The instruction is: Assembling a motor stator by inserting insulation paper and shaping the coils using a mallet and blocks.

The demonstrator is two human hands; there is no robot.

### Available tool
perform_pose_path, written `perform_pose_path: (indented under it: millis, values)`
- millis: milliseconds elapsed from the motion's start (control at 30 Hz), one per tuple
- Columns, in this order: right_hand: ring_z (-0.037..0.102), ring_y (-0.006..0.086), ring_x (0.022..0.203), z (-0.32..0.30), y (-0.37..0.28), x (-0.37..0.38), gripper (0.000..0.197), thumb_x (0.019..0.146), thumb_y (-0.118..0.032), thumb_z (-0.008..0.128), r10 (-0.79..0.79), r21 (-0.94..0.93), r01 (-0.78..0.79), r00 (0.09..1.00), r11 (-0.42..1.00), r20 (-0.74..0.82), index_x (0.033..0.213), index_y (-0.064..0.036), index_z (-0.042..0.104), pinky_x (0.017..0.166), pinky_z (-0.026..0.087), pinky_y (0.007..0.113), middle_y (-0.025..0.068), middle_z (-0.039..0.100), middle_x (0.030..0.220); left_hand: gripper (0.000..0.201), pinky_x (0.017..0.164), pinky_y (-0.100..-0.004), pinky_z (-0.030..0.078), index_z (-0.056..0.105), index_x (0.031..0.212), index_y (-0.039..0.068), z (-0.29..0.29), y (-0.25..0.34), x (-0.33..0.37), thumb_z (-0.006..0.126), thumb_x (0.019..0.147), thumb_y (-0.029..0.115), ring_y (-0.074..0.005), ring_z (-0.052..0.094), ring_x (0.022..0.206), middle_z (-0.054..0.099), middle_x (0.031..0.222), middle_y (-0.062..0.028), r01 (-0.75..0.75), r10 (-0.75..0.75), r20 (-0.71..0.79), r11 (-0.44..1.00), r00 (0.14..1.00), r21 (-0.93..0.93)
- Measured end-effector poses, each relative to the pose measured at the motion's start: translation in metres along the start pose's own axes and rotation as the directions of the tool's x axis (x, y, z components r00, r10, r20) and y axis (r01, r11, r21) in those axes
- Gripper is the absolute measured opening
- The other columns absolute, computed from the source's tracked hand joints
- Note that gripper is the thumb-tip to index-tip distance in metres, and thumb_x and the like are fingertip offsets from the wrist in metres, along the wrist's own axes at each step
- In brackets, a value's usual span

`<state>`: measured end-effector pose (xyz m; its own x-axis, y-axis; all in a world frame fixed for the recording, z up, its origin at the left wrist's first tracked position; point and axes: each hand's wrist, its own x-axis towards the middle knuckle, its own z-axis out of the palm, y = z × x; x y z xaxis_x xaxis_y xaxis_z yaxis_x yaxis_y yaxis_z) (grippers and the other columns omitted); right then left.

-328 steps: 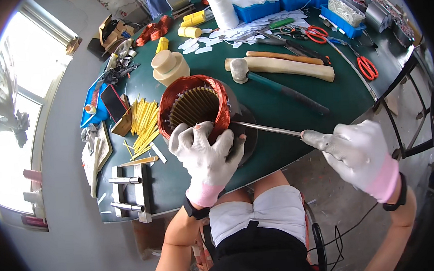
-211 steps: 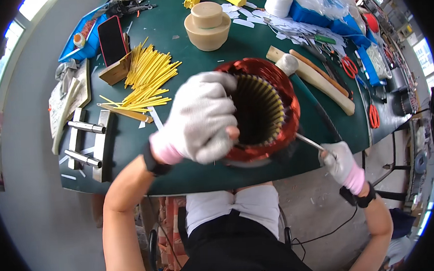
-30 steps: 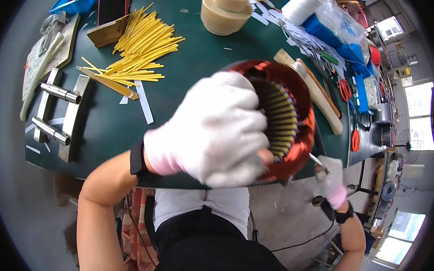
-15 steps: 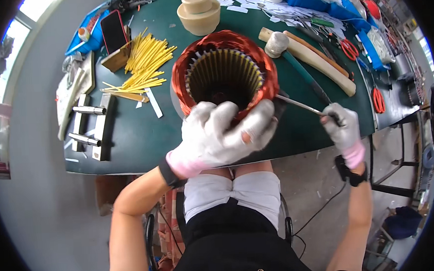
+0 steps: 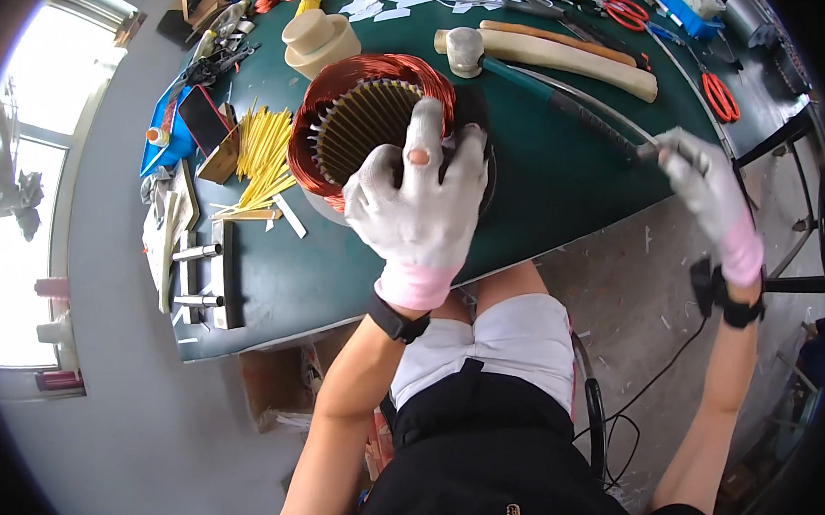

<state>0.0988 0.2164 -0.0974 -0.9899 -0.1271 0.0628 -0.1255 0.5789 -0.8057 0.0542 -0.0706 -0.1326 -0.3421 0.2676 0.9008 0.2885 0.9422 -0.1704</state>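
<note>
A ring-shaped motor stator with red-brown copper windings and yellow-lined slots stands on the green table. My left hand, in a white glove with a pink cuff, lies over its near right rim, fingers spread and one stretched across the windings. Part of the rim is hidden under that hand. Off to the right, my right hand, gloved alike, is closed around the end of a thin metal rod. The rod points back toward the stator, apart from it, passing over or beside a green-handled mallet.
Wooden handles lie behind the mallet. Yellow strips are heaped left of the stator, near a phone and a metal frame. A cream stepped block stands behind. Red-handled scissors lie at the right edge.
The rod's tip has come away from the stator's rim as my right hand moved outward to the right. My left hand has shifted over the rim toward its right side. The view has turned.
</note>
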Motion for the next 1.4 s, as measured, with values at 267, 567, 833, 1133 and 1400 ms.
perform_pose_path:
  millis: [267, 567, 833, 1133, 1400]
  values:
    - [0.057, 0.0154, 0.056, 0.047, -0.023, -0.064, 0.035, 0.08, 0.001, 0.055, -0.271, -0.061, 0.265, 0.954, 0.962, -0.129, 0.112, -0.0061, 0.067, 0.057, 0.047, 0.027, 0.0071, 0.063, 0.073, 0.041, 0.097, -0.04, 0.035, 0.074, 0.084, 0.031, -0.045, -0.045, -0.015, 0.079, 0.048, 0.011, -0.0316, 0.043, 0.113, 0.057, 0.124, -0.0035, -0.029, 0.086, 0.19, 0.959, 0.978, -0.282]
    - [0.044, 0.0212, 0.046, 0.025, -0.08, -0.042, 0.036, 0.067, -0.003, 0.066, -0.46, -0.563, 0.404, 0.887, 0.721, 0.048, 0.102, -0.012, 0.072, 0.047, 0.032, 0.034, 0.0038, 0.042, 0.058, 0.039, 0.089, -0.0448, 0.035, 0.074, 0.087, 0.025, -0.044, -0.073, -0.007, 0.076, 0.051, 0.012, -0.0283, 0.048, 0.096, 0.059, 0.1, -0.0006, 0.085, 0.189, 0.421, 0.829, 0.887, -0.553]
    - [0.043, 0.0191, 0.044, 0.04, -0.119, -0.035, 0.036, 0.068, -0.002, 0.069, -0.429, -0.73, 0.37, 0.896, 0.575, 0.116, 0.102, -0.0136, 0.072, 0.044, 0.03, 0.035, 0.0026, 0.038, 0.054, 0.035, 0.085, -0.0446, 0.031, 0.072, 0.086, 0.025, -0.052, -0.072, -0.001, 0.077, 0.052, 0.017, -0.0255, 0.049, 0.089, 0.056, 0.098, -0.0008, 0.062, 0.217, 0.439, 0.841, 0.872, -0.538]
    - [0.058, 0.0245, 0.055, 0.077, -0.074, -0.019, 0.029, 0.075, 0.0, 0.069, -0.413, -0.526, 0.265, 0.892, 0.808, -0.186, 0.103, -0.0074, 0.07, 0.052, 0.043, 0.034, 0.0087, 0.064, 0.071, 0.03, 0.083, -0.0442, 0.032, 0.072, 0.088, 0.026, -0.042, -0.049, 0.005, 0.074, 0.058, 0.023, -0.0232, 0.051, 0.088, 0.054, 0.098, -0.0001, 0.051, 0.209, 0.469, 0.874, 0.858, -0.484]
    - [0.056, 0.0301, 0.052, 0.05, -0.035, 0.024, 0.008, 0.083, -0.007, 0.058, 0.034, -0.295, 0.023, 0.981, 0.955, 0.189, 0.078, -0.0002, 0.06, 0.051, 0.04, 0.036, 0.0157, 0.051, 0.059, 0.03, 0.08, -0.0409, 0.045, 0.065, 0.089, 0.008, -0.022, -0.1, 0.03, 0.071, 0.072, 0.032, -0.0259, 0.057, 0.082, 0.06, 0.089, -0.0074, 0.068, 0.342, 0.312, 0.569, 0.886, -0.819]
